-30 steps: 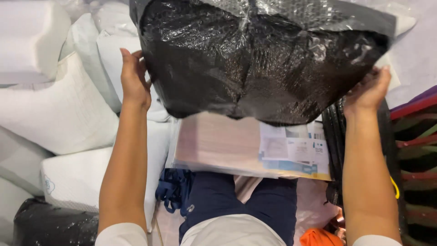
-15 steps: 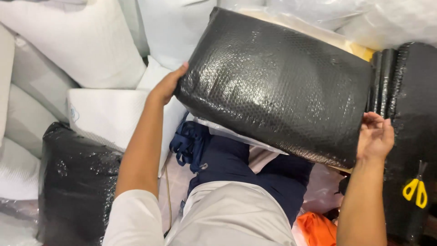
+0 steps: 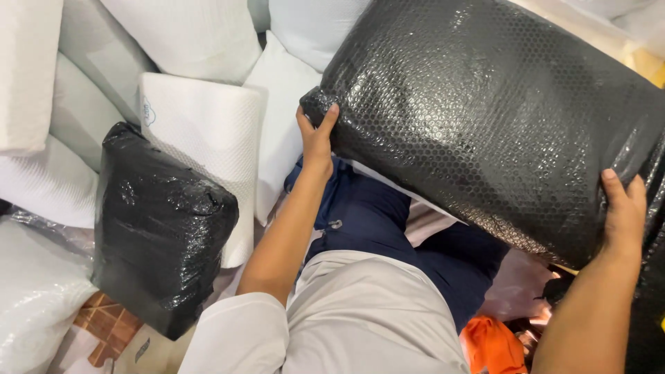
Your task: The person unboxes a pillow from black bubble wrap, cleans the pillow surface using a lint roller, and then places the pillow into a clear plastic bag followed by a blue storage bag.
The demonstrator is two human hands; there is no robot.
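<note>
squarely black bubble-wrapped bundle (image 3: 499, 125) between left hand (image 3: 316, 138), right hand (image 3: 623, 211)

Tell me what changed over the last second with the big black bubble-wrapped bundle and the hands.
The large black bubble-wrapped bundle was held level in front of the person; it has tilted and swung to the right. The smaller black wrapped parcel came into view on the left. Unchanged: left hand and right hand still grip the bundle's two ends; white pillows lie around.
</note>
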